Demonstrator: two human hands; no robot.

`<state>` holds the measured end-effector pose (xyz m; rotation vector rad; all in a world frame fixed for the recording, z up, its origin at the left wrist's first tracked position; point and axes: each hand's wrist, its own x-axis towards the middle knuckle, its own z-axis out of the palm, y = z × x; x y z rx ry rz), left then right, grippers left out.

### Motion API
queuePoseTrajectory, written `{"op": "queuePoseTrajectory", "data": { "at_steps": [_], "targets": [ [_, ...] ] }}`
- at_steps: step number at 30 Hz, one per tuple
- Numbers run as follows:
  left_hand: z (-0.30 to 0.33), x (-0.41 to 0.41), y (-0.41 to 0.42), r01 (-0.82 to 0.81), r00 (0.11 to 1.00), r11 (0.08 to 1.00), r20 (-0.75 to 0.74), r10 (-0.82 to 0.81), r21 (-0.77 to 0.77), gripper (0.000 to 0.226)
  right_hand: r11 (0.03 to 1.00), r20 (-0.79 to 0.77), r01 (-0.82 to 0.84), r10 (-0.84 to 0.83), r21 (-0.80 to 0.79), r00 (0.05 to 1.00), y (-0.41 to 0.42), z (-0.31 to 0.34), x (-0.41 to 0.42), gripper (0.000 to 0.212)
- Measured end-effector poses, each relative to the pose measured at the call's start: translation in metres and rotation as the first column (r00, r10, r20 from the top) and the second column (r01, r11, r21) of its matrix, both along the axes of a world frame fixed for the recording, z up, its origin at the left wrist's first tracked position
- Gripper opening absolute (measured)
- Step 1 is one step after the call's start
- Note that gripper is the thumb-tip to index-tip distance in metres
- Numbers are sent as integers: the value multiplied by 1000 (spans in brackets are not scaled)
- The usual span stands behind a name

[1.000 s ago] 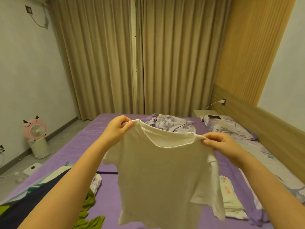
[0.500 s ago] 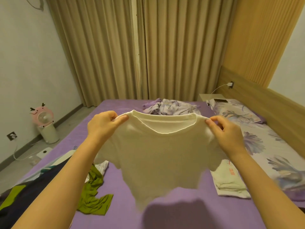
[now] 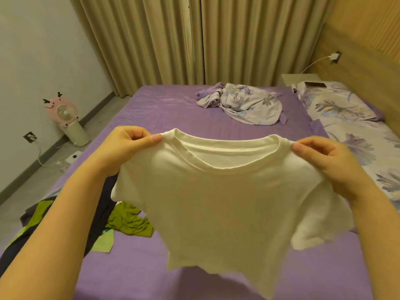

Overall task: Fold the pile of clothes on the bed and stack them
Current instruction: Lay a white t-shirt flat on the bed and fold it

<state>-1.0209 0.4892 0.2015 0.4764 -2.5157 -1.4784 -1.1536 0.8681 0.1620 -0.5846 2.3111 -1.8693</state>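
Note:
I hold a white T-shirt spread out in the air above the purple bed. My left hand pinches its left shoulder and my right hand pinches its right shoulder, beside the collar. The shirt hangs down with its hem just over the sheet. To the lower left lie unfolded clothes: a crumpled olive-green garment and a dark navy garment with light green panels, partly hidden by my left arm. The folded stack seen earlier is hidden behind the shirt.
A crumpled floral cloth lies at the far side of the bed. A floral pillow and floral bedding run along the wooden headboard at right. A pink fan stands on the floor at left. Curtains hang behind.
My view has tilted down and closer to the bed. Both hands have lowered the shirt toward the sheet, still gripping the shoulders. The folded white stack at right is now covered by the shirt.

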Motion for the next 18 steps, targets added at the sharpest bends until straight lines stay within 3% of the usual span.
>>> {"op": "queuePoseTrajectory", "data": {
  "at_steps": [3,5,8,11,14,18],
  "targets": [
    [-23,-31,-10,-31,998,995,52,36,-91,33,992,21,52,-55,119,998,-20,-17,-23,9],
    [-60,-53,-15,6,992,988,122,13,-156,29,951,13,107,-115,290,993,-33,-47,-38,15],
    [-137,-83,-18,67,969,965,246,-2,-255,23,791,36,114,-169,601,985,-52,-105,-54,18],
    [-221,-102,-16,153,921,928,389,-10,-340,17,592,164,-46,-147,805,975,-64,-168,-62,11],
    [-291,-106,-15,180,869,927,494,6,-328,19,414,203,-95,-226,905,953,-73,-223,-63,19],
    [-348,-121,-16,155,833,905,545,96,-396,20,391,187,-33,-364,920,913,-82,-287,-65,19]
  ]
}}
